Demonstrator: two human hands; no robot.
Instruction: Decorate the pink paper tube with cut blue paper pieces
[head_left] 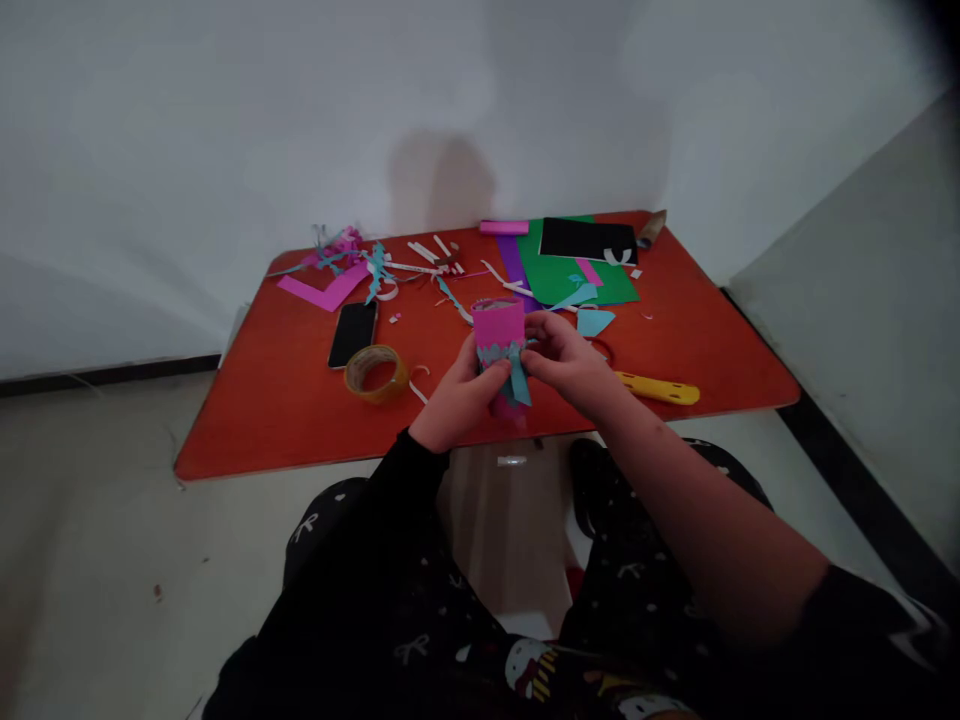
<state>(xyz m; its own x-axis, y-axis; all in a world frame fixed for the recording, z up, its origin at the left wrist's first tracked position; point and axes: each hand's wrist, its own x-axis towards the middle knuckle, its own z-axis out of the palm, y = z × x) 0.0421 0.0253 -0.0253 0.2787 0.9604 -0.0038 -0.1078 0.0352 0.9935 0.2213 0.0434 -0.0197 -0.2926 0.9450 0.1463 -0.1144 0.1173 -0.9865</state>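
A pink paper tube (499, 322) stands upright near the front edge of the red table, with a jagged light-blue band around its middle. A light-blue strip (519, 378) hangs down its front. My left hand (463, 393) is wrapped round the tube's left side, its thumb on the band beside the strip. On the right side, my right hand (564, 358) has thumb and index finger closed at the blue band; what exactly they pinch is too small to make out.
On the red table (285, 400) lie a tape roll (377, 374), a phone (352, 334), a yellow cutter (660, 388), green paper (551, 275), a black sheet (589, 240) and pink paper (324, 290). Paper scraps are scattered along the back. A wall stands behind the table.
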